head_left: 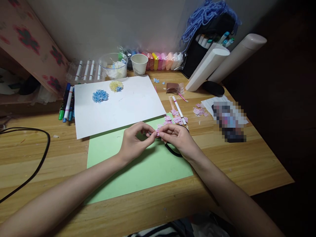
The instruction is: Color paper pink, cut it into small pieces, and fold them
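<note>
Wooden desk [234,164] | left hand [134,142], right hand [179,138]: grips pinch pink paper scrap [157,133] | markers [67,102]: labels illegible

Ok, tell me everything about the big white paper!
The white paper is a plain, smooth, rectangular sheet lying flat on the wooden table, turned a little askew. On its far part sit two small heaps of paper bits: a blue heap and a yellow heap with some blue in it. Its near edge overlaps the green sheet. Markers lie beside its left edge. The left hand and right hand, pinching a pink bit, are just in front of it.
</note>
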The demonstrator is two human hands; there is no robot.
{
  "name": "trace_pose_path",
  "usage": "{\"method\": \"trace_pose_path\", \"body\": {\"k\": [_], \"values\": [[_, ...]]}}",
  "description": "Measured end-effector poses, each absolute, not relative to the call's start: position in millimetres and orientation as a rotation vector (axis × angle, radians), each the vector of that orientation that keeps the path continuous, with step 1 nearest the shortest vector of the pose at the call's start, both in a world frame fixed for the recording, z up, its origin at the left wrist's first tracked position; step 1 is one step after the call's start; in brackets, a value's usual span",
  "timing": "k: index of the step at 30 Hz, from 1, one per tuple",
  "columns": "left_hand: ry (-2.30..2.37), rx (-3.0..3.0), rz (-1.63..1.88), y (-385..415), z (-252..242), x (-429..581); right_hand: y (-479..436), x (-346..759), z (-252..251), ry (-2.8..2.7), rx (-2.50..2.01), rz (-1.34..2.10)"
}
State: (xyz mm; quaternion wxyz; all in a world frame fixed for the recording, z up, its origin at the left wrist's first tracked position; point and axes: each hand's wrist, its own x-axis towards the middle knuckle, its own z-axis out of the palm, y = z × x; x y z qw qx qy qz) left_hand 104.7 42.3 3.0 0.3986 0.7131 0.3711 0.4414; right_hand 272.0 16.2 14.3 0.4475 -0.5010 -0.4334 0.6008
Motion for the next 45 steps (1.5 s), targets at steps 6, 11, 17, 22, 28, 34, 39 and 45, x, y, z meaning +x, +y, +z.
{"method": "trace_pose_path", "body": {"k": [6,11,17,22,28,34,39,45], "values": [[0.938,1.812,1.129,42.2,3.7,104.0,15.3,271.1,13.7,-1.030,-1.243,1.508],[0.928,1.826,1.134,41.8,4.3,103.8,15.4,270.2,11.9,-0.992,-1.253,1.530],[0.886,1.859,1.136,41.4,5.2,103.9,16.0,270.8,12.2,-1.022,-1.255,1.498],[0.839,1.923,1.158,40.5,5.0,104.7,15.5,271.5,13.1,-1.041,-1.256,1.469],[0.867,1.925,1.140,40.5,5.2,104.2,14.1,269.8,15.3,-1.076,-1.285,1.432],[0.878,1.898,1.118,41.0,5.8,104.4,13.0,267.6,16.4,-1.097,-1.309,1.377],[0.858,1.899,1.111,40.4,6.5,105.4,10.9,267.9,15.5,-1.144,-1.286,1.337],[0.848,1.907,1.120,40.3,7.1,105.9,10.2,268.1,15.5,-1.176,-1.289,1.310]]}}
